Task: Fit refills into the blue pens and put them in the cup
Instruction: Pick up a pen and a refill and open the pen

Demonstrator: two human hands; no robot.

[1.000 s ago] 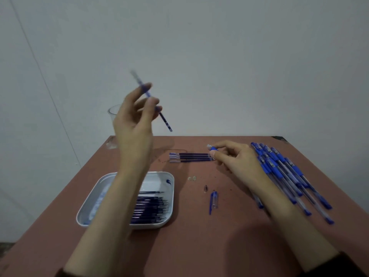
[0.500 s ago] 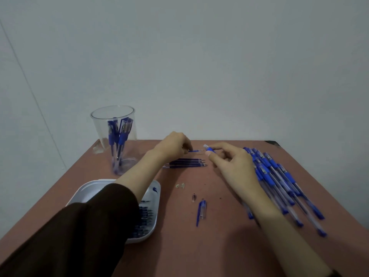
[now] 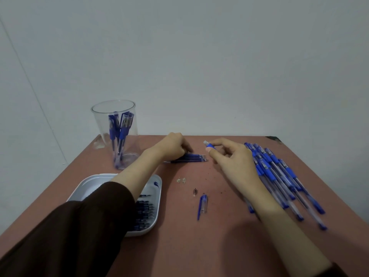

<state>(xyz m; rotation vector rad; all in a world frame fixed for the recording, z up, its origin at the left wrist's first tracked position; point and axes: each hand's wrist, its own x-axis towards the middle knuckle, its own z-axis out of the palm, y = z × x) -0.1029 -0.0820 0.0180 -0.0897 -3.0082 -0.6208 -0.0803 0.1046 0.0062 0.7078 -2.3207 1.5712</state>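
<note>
My left hand (image 3: 173,147) lies on the table with its fingers curled down onto the left ends of a short row of dark refills (image 3: 194,158); the fingertips pinch at one. My right hand (image 3: 233,159) is just to the right of them, shut on a blue pen (image 3: 209,145). The pen's blue grip and open clear end poke out between thumb and forefinger, and the rest is hidden under the hand. The clear cup (image 3: 103,116) stands at the far left with several blue pens upright in it.
A pile of blue pens (image 3: 279,172) lies right of my right arm. A white tray (image 3: 87,182) with more refills sits under my left forearm. A loose pen cap (image 3: 202,204), a small tip piece (image 3: 194,191) and some crumbs (image 3: 181,179) lie between my arms.
My left hand came down from above the cup, where it held a pen up, to the row of refills. My right hand stayed in place with its pen.
</note>
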